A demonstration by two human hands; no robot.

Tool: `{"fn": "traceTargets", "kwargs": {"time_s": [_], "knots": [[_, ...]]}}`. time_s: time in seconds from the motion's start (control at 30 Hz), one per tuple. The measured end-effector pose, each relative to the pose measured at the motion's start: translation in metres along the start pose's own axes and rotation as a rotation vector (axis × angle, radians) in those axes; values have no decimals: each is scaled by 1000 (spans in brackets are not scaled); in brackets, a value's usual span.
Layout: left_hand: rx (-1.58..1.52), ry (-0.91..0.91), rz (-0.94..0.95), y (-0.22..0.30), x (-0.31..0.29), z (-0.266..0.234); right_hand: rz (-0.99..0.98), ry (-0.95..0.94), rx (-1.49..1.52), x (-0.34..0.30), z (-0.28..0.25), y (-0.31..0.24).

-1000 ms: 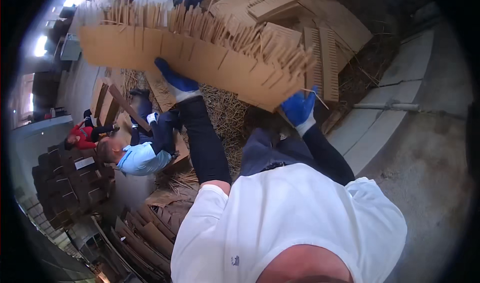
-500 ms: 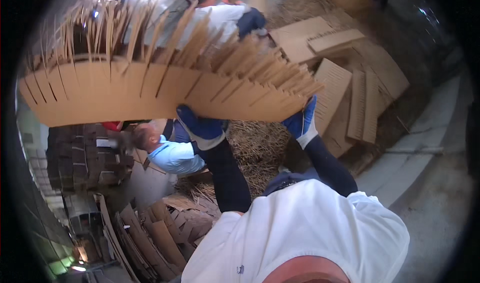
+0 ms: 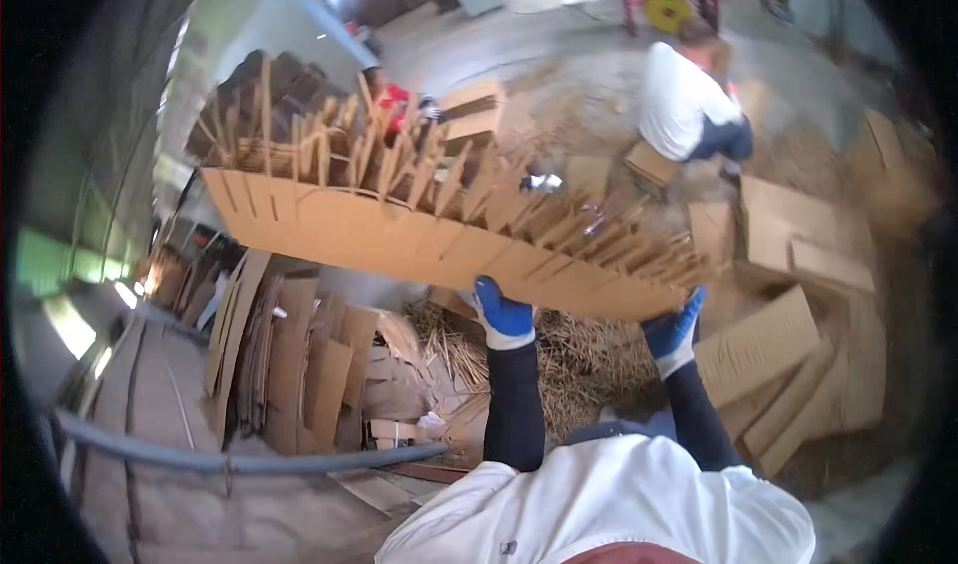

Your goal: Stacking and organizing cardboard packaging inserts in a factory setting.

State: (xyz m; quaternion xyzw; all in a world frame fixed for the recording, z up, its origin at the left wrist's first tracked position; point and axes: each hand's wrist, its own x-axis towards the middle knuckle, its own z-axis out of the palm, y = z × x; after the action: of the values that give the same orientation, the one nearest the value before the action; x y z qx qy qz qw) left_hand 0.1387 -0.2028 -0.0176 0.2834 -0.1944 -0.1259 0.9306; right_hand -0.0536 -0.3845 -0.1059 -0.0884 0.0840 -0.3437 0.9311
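Note:
Across the middle of the head view stretches a long stack of slotted brown cardboard strips (image 3: 399, 235), with many thin tabs sticking up along its far edge. Both my hands wear blue-and-white gloves and carry it raised in front of me. My left hand (image 3: 507, 314) grips the near edge around its middle, thumb pointing up on the near face. At the stack's right end, my right hand (image 3: 674, 332) is closed on the corner; its fingers are partly hidden by the cardboard.
Cardboard scraps (image 3: 579, 364) litter the floor below. Flat cardboard sheets (image 3: 758, 344) lie at the right, upright sheets (image 3: 299, 354) stand at the left. A grey pipe rail (image 3: 269, 461) runs lower left. A person in white (image 3: 679, 100) sits far right; another in red (image 3: 391, 103) is behind the stack.
My view has turned left, so the floor sheets and the person in white appear farther right. The stack stays in both hands and now slopes down toward its right end.

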Motion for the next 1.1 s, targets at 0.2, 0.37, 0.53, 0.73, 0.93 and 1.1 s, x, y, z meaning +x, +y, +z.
{"fn": "traceTargets", "kwargs": {"time_s": [0.2, 0.37, 0.53, 0.73, 0.93, 1.1], "knots": [[142, 82, 193, 27, -35, 15, 196, -45, -59, 20, -14, 7], [124, 86, 306, 30, -68, 46, 304, -74, 11, 16, 7, 1], [102, 187, 346, -2, -96, 55, 334, -38, -7, 8, 2, 1], [170, 274, 328, -6, -103, 75, 410, -152, 6, -1, 29, -30], [189, 318, 357, 7, -117, 96, 476, -119, -72, -13, 36, -32], [-35, 26, 141, 21, -105, 76, 470, 20, -55, 6, 8, -16]]}}
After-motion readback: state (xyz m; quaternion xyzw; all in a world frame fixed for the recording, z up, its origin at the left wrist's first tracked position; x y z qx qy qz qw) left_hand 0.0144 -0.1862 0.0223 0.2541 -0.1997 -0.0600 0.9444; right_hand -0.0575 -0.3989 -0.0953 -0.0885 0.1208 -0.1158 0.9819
